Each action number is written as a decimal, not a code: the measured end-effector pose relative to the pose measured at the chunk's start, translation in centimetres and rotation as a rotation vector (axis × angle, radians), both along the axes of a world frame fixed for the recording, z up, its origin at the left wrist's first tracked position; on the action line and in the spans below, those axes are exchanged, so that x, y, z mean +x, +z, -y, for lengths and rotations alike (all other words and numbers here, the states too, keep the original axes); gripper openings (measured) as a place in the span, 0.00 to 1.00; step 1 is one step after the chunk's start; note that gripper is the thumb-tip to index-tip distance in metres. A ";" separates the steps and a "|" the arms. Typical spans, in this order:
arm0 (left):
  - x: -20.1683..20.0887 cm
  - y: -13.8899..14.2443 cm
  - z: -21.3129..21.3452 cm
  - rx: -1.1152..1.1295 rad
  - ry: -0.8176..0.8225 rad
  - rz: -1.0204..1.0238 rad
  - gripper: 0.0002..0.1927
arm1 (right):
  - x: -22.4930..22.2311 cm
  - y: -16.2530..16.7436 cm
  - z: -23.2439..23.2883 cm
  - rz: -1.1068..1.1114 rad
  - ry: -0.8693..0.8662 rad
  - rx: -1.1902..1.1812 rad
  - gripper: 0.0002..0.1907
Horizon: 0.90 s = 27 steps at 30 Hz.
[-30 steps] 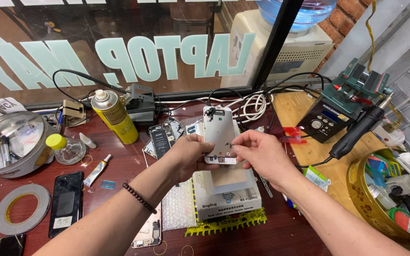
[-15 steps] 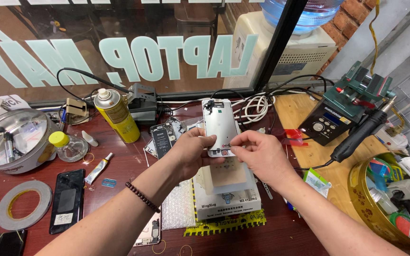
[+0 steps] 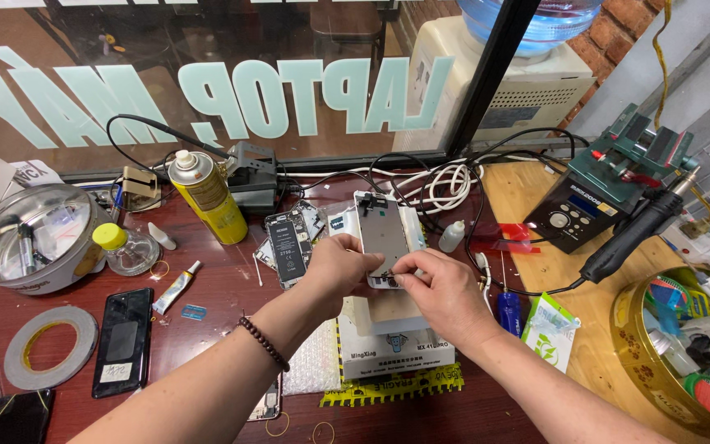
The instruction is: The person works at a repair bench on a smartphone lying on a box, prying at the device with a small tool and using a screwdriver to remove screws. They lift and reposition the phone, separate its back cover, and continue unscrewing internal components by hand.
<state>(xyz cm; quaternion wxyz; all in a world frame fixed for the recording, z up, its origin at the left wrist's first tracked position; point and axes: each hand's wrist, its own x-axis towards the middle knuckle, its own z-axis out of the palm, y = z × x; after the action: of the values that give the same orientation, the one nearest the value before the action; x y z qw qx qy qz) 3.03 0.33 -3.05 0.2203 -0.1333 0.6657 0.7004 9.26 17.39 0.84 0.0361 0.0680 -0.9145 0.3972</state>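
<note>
A single head-worn camera looks steeply down, close over the cluttered red workbench [image 3: 207, 296], facing the glass window [image 3: 207, 82].

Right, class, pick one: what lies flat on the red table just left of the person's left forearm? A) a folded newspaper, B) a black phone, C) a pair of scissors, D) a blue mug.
B: a black phone lies flat on the table, between the roll of tape and the left forearm; the left hand holds a phone panel further right.
</note>
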 end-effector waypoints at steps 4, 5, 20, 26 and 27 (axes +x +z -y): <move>0.6 0.8 0.2 -0.400 -0.058 -0.155 0.20 | 0.3 -0.9 0.0 0.018 0.001 -0.007 0.06; 0.7 1.1 0.2 -0.484 -0.071 -0.189 0.22 | 0.5 -1.1 -0.1 0.017 0.000 -0.012 0.06; 1.8 1.0 1.5 -0.405 -0.141 -0.191 0.16 | -0.1 -2.1 -0.4 -0.018 0.087 0.004 0.05; 2.3 0.9 1.6 -0.558 -0.350 -0.426 0.12 | -0.9 -1.9 -0.7 0.075 0.095 0.002 0.09; 2.2 0.9 1.6 -0.557 -0.356 -0.420 0.12 | -0.9 -1.8 -0.8 0.084 0.094 -0.008 0.09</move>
<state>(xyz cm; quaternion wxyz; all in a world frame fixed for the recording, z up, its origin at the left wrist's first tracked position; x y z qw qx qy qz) 5.25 -1.23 -2.15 0.1526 0.0757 0.8737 0.4556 8.36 18.14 -0.97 -0.0207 0.0939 -0.9095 0.4045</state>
